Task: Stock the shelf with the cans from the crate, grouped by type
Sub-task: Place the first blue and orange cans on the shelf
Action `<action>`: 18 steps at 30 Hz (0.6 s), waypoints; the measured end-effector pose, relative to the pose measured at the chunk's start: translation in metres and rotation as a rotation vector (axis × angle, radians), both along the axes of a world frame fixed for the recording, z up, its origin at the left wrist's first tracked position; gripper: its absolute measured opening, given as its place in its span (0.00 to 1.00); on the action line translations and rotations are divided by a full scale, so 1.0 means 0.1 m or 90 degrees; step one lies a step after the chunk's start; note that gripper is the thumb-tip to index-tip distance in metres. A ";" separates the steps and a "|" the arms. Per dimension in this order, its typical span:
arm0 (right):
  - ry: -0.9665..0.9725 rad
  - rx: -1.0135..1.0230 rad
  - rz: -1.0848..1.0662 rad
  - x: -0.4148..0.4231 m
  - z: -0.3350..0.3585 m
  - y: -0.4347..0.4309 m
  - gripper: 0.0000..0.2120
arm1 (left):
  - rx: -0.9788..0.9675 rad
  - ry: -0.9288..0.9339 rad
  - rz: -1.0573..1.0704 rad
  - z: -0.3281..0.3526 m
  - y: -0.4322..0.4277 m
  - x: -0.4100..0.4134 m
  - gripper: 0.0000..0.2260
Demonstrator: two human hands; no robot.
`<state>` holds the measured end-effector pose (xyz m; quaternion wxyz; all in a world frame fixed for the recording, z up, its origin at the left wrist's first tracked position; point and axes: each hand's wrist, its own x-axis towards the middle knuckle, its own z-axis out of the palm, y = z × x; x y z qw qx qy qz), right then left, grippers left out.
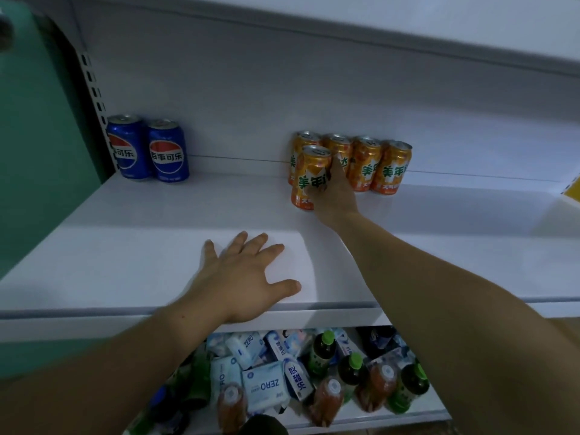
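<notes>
On the white shelf point(157, 215) two blue cola cans point(147, 149) stand upright at the back left. Several orange soda cans point(367, 163) stand in a row against the back wall at the middle. My right hand point(332, 193) is wrapped around one more orange can point(309, 174), which stands on the shelf just in front of the row's left end. My left hand point(244, 274) lies flat on the shelf's front edge, fingers spread, holding nothing. The crate is not in view.
The shelf below point(417, 412) holds a heap of white packets point(263, 387), green-capped bottles point(351, 372) and other drinks. Another shelf board point(408, 23) runs overhead. A yellow item point(572, 186) shows at the right edge. A green wall point(34, 152) is at left.
</notes>
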<state>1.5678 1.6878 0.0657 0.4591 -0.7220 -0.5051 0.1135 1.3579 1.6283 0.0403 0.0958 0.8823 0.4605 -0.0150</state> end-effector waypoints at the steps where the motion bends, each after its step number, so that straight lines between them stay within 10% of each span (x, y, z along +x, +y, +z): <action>1: 0.001 0.001 0.001 0.01 0.00 0.02 0.34 | -0.001 -0.001 0.001 0.00 0.00 0.00 0.36; 18: -0.180 -0.360 -0.099 0.65 0.46 -1.92 0.33 | -0.044 -0.009 0.019 0.26 -0.16 0.21 0.33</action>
